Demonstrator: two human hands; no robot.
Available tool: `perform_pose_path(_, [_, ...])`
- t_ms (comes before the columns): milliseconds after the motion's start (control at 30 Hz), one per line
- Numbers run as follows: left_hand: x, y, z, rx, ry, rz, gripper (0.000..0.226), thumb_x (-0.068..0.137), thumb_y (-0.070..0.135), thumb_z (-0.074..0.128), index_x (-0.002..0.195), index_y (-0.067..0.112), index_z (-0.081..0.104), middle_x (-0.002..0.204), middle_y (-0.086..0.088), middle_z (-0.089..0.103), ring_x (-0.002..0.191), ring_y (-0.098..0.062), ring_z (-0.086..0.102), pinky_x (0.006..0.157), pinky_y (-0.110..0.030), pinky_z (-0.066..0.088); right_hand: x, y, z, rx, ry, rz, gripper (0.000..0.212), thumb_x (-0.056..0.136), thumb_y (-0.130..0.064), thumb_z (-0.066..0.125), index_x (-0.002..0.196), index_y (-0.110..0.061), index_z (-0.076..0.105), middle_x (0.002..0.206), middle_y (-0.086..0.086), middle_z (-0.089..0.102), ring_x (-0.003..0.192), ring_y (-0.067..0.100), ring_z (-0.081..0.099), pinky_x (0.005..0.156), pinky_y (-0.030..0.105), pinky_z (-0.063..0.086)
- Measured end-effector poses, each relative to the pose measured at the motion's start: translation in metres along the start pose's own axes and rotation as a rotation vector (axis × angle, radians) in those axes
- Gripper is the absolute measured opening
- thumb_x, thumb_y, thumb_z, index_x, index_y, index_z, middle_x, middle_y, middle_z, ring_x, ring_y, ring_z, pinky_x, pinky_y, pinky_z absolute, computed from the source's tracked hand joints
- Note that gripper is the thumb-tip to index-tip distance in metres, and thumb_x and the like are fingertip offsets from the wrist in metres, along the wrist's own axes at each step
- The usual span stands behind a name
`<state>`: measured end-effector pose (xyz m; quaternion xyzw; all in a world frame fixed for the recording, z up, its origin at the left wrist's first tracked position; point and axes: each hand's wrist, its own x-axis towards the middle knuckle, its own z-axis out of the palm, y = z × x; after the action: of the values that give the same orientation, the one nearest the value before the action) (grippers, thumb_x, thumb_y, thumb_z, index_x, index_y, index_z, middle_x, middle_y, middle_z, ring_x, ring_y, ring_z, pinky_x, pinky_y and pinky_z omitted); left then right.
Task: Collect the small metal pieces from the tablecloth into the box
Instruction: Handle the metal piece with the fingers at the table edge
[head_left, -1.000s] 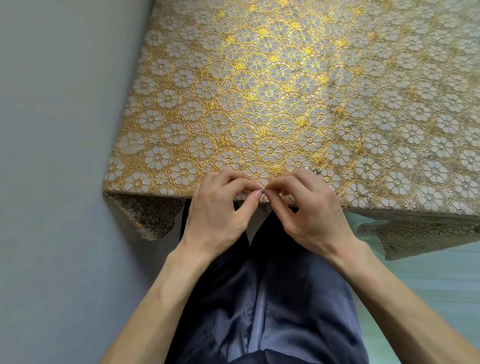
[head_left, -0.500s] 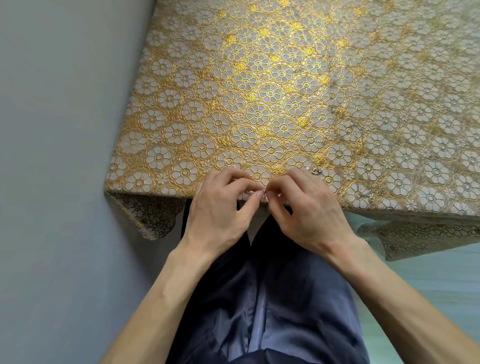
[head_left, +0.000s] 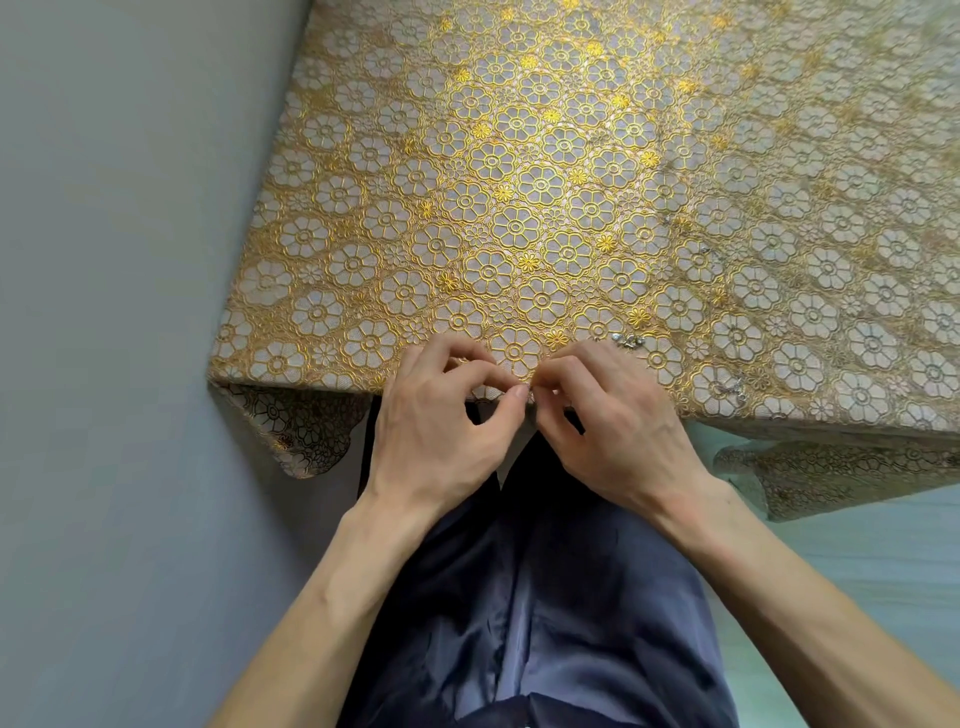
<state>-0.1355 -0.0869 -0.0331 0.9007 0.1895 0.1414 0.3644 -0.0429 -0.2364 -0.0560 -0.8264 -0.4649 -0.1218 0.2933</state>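
Pieces (head_left: 628, 340) lay on the tablecloth (head_left: 519, 208) near its edge; left hand (head_left: 436, 431) and right hand (head_left: 618, 431) met there, both grips clamped on one piece (head_left: 527, 389), likely steadying something so tiny.

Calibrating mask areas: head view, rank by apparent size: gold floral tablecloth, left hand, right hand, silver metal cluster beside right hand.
Gold floral tablecloth, largest.
Left hand and right hand: look alike, unranked.
Silver metal cluster, smallest.

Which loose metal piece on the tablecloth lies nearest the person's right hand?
The silver cluster just beyond the right hand's knuckles; another piece lies clearly farther right.
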Motion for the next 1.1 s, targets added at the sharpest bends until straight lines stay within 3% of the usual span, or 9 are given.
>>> perform_pose_path(167, [0.0025, 0.0000, -0.0017, -0.041, -0.023, -0.031, 0.024, 0.080, 0.050, 0.063, 0.084, 0.031, 0.077, 0.099, 0.019, 0.056, 0.098, -0.013, 0.057, 0.087, -0.038, 0.051, -0.0005, 0.0001, 0.0009, -0.003, 0.006, -0.017, 0.014, 0.096, -0.014, 0.061, 0.089, -0.004, 0.068, 0.086, 0.012, 0.065, 0.072, 0.036, 0.060, 0.063, 0.049, 0.050])
perform_pose_path(300, [0.0037, -0.0008, -0.0015, -0.046, -0.029, -0.047, 0.017, 0.078, 0.044, 0.068, 0.081, 0.029, 0.077, 0.098, 0.020, 0.056, 0.098, -0.007, 0.055, 0.087, -0.029, 0.047, -0.0005, -0.0022, 0.0011, 0.014, 0.005, 0.006, 0.016, 0.097, -0.016, 0.060, 0.089, -0.004, 0.068, 0.086, 0.011, 0.065, 0.074, 0.035, 0.061, 0.065, 0.049, 0.051])
perform_pose_path(500, [0.0038, -0.0024, -0.0009, -0.082, -0.019, -0.063, 0.027, 0.076, 0.052, 0.060, 0.079, 0.029, 0.075, 0.099, 0.019, 0.059, 0.098, -0.006, 0.056, 0.088, -0.031, 0.049, -0.0012, -0.0044, -0.0032, 0.134, -0.017, 0.088, 0.014, 0.095, -0.017, 0.060, 0.092, -0.004, 0.065, 0.090, 0.008, 0.063, 0.080, 0.029, 0.060, 0.072, 0.042, 0.052])
perform_pose_path(900, [0.0056, -0.0043, 0.0017, -0.079, -0.007, -0.077, 0.027, 0.075, 0.049, 0.060, 0.078, 0.026, 0.075, 0.099, 0.018, 0.061, 0.099, -0.009, 0.058, 0.089, -0.031, 0.048, -0.0039, -0.0045, -0.0023, 0.179, -0.015, 0.139, 0.013, 0.094, -0.019, 0.060, 0.089, -0.008, 0.065, 0.086, 0.004, 0.061, 0.078, 0.028, 0.057, 0.070, 0.047, 0.050])
perform_pose_path(1100, [0.0045, -0.0053, 0.0005, -0.091, -0.027, -0.081, 0.030, 0.076, 0.051, 0.059, 0.080, 0.026, 0.075, 0.100, 0.018, 0.061, 0.100, -0.007, 0.057, 0.090, -0.027, 0.046, -0.0066, -0.0038, -0.0035, 0.199, -0.011, 0.150, 0.009, 0.091, -0.018, 0.067, 0.092, -0.009, 0.069, 0.090, 0.002, 0.066, 0.084, 0.025, 0.059, 0.076, 0.043, 0.050])
